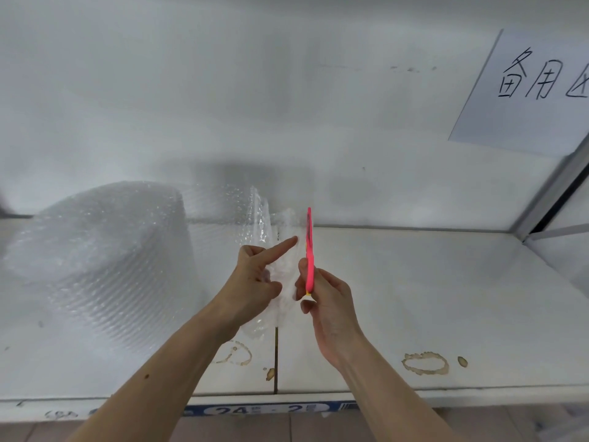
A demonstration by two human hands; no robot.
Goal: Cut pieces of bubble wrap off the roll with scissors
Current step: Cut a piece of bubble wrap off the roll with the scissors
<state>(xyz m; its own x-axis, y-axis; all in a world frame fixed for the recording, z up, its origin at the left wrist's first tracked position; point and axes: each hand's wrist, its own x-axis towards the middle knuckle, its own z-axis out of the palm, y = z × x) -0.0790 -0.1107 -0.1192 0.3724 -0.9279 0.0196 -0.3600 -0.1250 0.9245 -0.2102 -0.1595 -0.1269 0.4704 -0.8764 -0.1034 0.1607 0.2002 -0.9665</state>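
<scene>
A big roll of clear bubble wrap stands on the white shelf at the left. A loose sheet of the wrap runs from it to the right. My left hand pinches the sheet's free strip between thumb and fingers, index finger stretched out toward the blades. My right hand grips pink scissors seen edge-on, pointing away from me, right beside the strip. Whether the blades are apart is hidden.
A white wall rises behind the shelf. A handwritten paper sign hangs at the upper right, and a metal frame post bounds the shelf on the right. Brown ring stains mark the shelf near its front edge. A seam splits the shelf.
</scene>
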